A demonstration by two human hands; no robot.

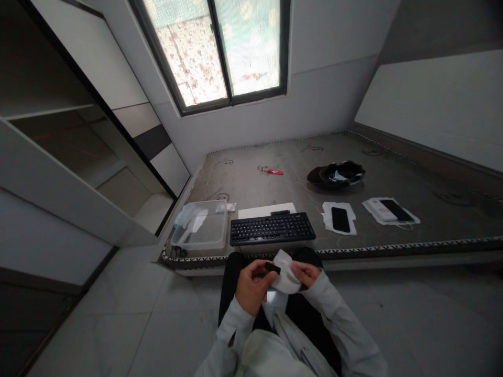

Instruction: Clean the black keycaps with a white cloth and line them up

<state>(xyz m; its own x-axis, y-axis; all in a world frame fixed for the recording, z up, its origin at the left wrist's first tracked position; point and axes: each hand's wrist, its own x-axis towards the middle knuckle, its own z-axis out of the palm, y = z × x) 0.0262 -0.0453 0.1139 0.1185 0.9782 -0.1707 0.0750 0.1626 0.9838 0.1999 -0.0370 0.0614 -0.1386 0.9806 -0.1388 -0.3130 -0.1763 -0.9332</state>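
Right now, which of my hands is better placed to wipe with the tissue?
Probably your right hand: it pinches the tissue, while your left hand holds the small black piece.

Ahead of you, a two-pane window (220, 52) in a dark frame lets in bright daylight through finely lined glass, while the edges of the room sit in shade. Around it you have a pale wall (326, 91). To your left stands a tall wardrobe (92, 55) with black-trimmed white panels, a beige and a dark band across them, and a shadowy open compartment. In front of you spreads a grey-brown mattress (239, 183) with swirl motifs and black-and-white edging. On your right, a white panel (440, 99) rises beside it. Below you, the floor (121, 335) is pale, glossy tile with thin joints.
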